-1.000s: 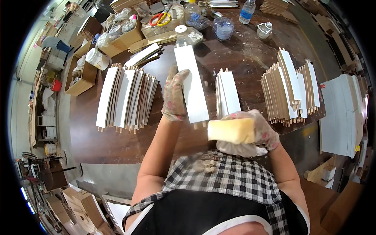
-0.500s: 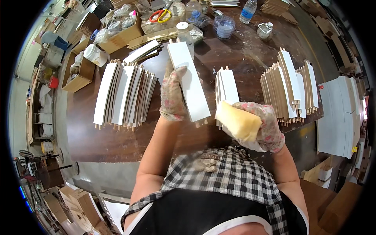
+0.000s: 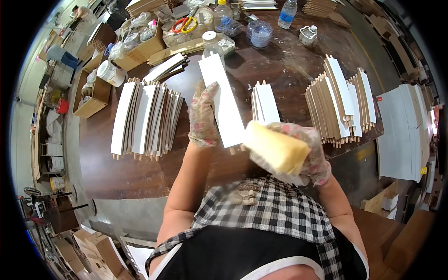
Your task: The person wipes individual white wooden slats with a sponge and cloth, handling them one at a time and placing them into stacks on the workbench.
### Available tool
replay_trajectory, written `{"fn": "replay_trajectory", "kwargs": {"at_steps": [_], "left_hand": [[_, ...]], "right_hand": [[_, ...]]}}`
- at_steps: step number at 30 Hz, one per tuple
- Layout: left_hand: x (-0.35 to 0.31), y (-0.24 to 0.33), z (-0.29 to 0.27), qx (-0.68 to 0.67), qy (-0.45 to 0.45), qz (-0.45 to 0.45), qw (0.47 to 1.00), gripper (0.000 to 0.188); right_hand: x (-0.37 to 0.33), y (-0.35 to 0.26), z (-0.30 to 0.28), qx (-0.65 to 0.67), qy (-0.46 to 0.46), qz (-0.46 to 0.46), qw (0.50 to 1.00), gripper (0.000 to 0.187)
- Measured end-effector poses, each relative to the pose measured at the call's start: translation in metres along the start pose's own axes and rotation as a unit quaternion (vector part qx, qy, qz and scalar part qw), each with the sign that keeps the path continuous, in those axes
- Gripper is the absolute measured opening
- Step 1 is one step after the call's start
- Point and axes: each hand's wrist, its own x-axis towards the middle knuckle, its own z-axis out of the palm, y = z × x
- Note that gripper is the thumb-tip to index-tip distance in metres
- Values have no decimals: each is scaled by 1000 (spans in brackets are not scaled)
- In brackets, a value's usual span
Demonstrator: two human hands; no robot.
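Note:
In a floral work glove, my left hand (image 3: 203, 114) grips a white board (image 3: 222, 100) by its long left edge, thumb on the white face. Wooden dowels stick out of the board's short ends. My right hand (image 3: 311, 149), gloved too, is closed round a pale yellow sponge (image 3: 276, 147). The sponge's left end is close to the board's lower end; whether they touch I cannot tell. Just beyond the sponge stands a small stack of white boards (image 3: 266, 102). To the left is a larger row of doweled boards (image 3: 148, 116), and to the right another stack (image 3: 337, 102).
The brown table (image 3: 140, 179) bears a clear bottle with a white cap (image 3: 212, 44), a plastic tub (image 3: 260, 35), a water bottle (image 3: 287, 14) and a small jar (image 3: 308, 36). Scissors (image 3: 185, 24) and cardboard boxes (image 3: 93, 100) are at the far left. White panels (image 3: 400, 135) lean beyond the right edge.
My right hand has brought the sponge slightly left, toward the board's lower end. The board in my left hand has shifted a little left. The whole view has moved slightly.

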Motion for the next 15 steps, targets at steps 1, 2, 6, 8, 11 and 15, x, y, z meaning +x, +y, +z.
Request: {"fn": "replay_trajectory", "kwargs": {"at_steps": [1, 2, 6, 8, 11, 15], "left_hand": [[1, -2, 0, 18, -7, 8, 1000, 33], [2, -1, 1, 35, -14, 17, 999, 33], [-6, 9, 2, 4, -25, 43, 999, 37], [-5, 5, -4, -27, -44, 39, 998, 40], [-12, 2, -5, -66, -87, 54, 992, 46], [-5, -10, -19, 3, -189, 137, 972, 33]], "right_hand": [[2, -1, 1, -26, -16, -5, 1000, 47], [2, -6, -1, -106, -40, 2, 994, 47], [-3, 4, -17, 34, 40, 6, 999, 44], [-27, 23, -23, 58, 109, 55, 991, 41], [-42, 31, -26, -128, 95, 112, 981, 35], [-53, 29, -25, 241, 223, 309, 892, 19]]}}
